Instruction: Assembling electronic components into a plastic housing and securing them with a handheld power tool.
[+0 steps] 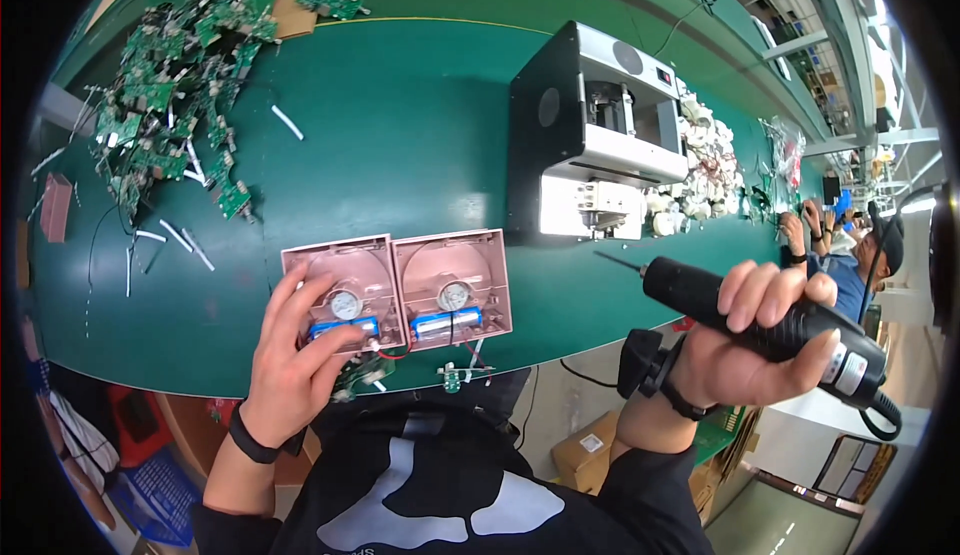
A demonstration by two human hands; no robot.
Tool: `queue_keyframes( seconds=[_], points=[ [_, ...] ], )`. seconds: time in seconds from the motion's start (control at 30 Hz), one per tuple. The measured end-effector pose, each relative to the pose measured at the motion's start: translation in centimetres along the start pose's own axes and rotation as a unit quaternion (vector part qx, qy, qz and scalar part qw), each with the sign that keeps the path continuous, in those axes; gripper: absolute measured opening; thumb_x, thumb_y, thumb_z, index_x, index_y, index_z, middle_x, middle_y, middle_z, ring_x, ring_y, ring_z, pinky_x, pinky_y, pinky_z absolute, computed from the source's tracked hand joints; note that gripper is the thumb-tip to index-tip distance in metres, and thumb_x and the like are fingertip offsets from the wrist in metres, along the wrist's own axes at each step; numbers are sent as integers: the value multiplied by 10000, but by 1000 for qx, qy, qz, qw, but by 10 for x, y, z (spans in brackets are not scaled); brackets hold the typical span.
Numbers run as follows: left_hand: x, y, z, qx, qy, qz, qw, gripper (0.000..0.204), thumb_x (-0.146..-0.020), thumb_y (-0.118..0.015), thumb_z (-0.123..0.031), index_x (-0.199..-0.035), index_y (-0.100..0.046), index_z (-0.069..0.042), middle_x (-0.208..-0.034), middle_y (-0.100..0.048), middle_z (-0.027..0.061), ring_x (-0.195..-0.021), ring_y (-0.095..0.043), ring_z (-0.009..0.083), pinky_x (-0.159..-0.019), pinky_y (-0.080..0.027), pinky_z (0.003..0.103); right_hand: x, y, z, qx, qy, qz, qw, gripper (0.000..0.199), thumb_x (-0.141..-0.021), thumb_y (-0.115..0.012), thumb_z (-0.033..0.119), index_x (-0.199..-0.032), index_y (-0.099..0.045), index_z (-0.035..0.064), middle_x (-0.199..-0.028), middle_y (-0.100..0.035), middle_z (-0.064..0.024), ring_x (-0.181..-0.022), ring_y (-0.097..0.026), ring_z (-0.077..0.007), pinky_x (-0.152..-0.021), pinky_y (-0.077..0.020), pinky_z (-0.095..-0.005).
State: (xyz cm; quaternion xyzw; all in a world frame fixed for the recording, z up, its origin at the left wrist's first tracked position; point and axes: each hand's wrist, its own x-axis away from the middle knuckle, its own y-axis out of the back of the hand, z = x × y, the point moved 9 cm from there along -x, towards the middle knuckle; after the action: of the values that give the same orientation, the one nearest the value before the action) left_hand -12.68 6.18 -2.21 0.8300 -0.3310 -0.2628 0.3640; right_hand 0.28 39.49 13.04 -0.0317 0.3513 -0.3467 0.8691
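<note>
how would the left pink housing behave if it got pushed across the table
The left pink housing is probably light and stiff, a thin open plastic shell, so it would slide rather than tip. Its red wires trail to a small green board, which would likely drag. The left hand steadies it.

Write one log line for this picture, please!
left hand: on left pink case | right hand: holds screwdriver, raised | right pink case: beside

A heap of green circuit boards (185, 65) lies far left; a black-and-silver machine (590, 135) stands far right, white parts (700, 170) beside it.
</note>
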Motion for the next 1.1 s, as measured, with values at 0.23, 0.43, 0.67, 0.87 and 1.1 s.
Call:
queue_keyframes(
  seconds=[0.23, 0.43, 0.67, 0.87, 1.1],
  points=[
    [-1, -1, -3, -4, 3, -12, 1000, 327, -703, -799, -11, -1009, -781, -126, -1398, -592, 154, -1382, -497, 449, -1107, -454, 535, -33, -4, -34, 66, -56, -17, 996, 379, -1059, -511, 444, -1122, -580, 77, -776, -504, -27, -598, -485, -151, -597, -416, -334],
    [6, 8, -1, 9, -46, -17, 999, 455, -688, -839, -49, -1126, -749, -132, -1438, -570, 149, -1401, -500, 381, -1124, -444, 537, -22, -16, -29, -16, -126, 54, 990, 347, -1073, -491, 415, -1116, -555, 77, -776, -512, -26, -607, -485, -138, -572, -419, -302],
    [5, 21, 32, 156, 35, -54, 986, 1042, -675, -933, -186, -1570, -404, -109, -1547, -470, 190, -1427, -464, 410, -1173, -411, 493, 34, -164, -9, -99, -130, 234, 958, 434, -1003, -622, 443, -1155, -448, 75, -728, -517, -43, -504, -484, -145, -501, -440, -298],
    [3, 15, 50, 195, 10, -72, 978, 1175, -680, -944, -260, -1610, -267, -23, -1567, -432, 229, -1434, -456, 409, -1180, -405, 442, 85, -229, -28, -116, -123, 320, 932, 451, -993, -637, 445, -1162, -425, 85, -714, -535, -55, -497, -518, -181, -497, -464, -340],
    [8, 3, 59, 195, 17, -67, 978, 1168, -699, -934, -277, -1606, -252, -1, -1560, -435, 230, -1437, -454, 394, -1187, -402, 454, 105, -249, -61, -105, -139, 347, 921, 416, -1008, -629, 408, -1184, -428, 89, -728, -551, -68, -506, -522, -186, -505, -469, -349]
  ],
)
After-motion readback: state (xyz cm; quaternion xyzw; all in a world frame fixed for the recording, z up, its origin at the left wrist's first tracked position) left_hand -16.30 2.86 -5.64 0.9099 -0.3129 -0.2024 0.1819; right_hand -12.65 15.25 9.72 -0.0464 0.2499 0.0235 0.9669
